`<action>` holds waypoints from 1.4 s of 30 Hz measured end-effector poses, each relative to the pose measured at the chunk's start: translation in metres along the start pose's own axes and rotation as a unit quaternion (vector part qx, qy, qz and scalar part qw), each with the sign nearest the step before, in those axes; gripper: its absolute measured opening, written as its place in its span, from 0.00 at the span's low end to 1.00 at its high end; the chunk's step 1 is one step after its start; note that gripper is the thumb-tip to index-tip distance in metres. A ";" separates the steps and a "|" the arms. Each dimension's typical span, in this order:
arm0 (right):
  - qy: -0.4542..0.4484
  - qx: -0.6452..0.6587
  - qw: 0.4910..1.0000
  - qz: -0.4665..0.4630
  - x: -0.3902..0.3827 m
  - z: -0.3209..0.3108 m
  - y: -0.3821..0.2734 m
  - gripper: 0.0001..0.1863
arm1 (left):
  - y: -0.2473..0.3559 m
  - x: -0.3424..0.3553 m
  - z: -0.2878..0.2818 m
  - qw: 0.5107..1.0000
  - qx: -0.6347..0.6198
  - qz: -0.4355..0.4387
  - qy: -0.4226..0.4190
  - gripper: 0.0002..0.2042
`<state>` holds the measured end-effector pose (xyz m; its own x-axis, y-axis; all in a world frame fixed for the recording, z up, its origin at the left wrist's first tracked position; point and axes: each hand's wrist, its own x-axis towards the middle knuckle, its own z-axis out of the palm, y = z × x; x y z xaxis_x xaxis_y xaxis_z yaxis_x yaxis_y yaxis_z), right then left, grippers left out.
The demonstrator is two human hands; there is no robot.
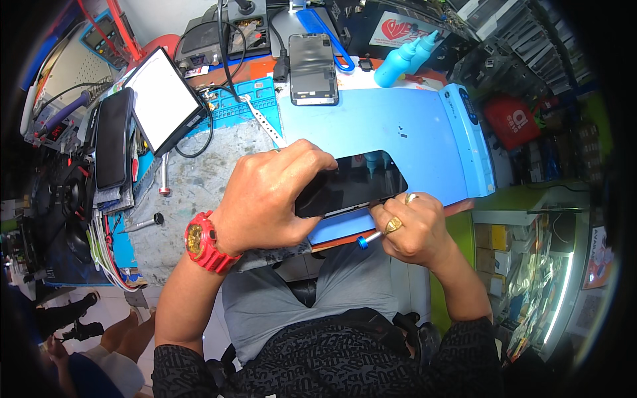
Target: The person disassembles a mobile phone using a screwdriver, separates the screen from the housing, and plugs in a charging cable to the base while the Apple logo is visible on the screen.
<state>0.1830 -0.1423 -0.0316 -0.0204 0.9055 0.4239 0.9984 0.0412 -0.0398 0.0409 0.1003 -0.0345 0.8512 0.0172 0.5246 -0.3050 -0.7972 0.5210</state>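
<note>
A black smartphone (pixel 358 184) lies screen up on a light blue flat pad (pixel 345 123), its glass reflecting blue bottles. My left hand (pixel 279 189) grips the phone's left end, thumb along the near edge and fingers over the far side. A red watch is on that wrist. In my right hand (pixel 415 229), closed at the phone's near right edge, is a slim screwdriver (pixel 371 239) with a blue end cap pointing toward me. Its tip is hidden by my fingers and the phone's edge.
Beyond the phone lie a detached phone screen (pixel 314 69), blue squeeze bottles (pixel 405 60) and a blue brush (pixel 325 36). On the stained grey mat (pixel 199 199) are screwdrivers (pixel 164 176), near a white light panel (pixel 166 99) and another phone (pixel 114 139). A person's legs (pixel 123 338) show lower left.
</note>
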 end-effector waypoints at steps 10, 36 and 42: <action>-0.002 -0.003 1.000 0.001 -0.001 0.001 0.000 0.03 | -0.001 0.000 -0.001 1.000 0.002 0.002 -0.005 0.25; 0.004 -0.007 1.000 0.007 -0.002 0.003 -0.001 0.04 | -0.001 0.000 0.000 1.000 -0.001 0.004 0.003 0.25; 0.005 -0.005 1.000 0.006 -0.002 0.003 0.000 0.04 | -0.001 -0.001 0.000 1.000 -0.002 0.002 0.002 0.26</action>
<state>0.1826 -0.1432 -0.0349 -0.0083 0.9019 0.4319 0.9990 0.0265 -0.0360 0.0407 0.1012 -0.0356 0.8488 0.0168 0.5285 -0.3091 -0.7952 0.5217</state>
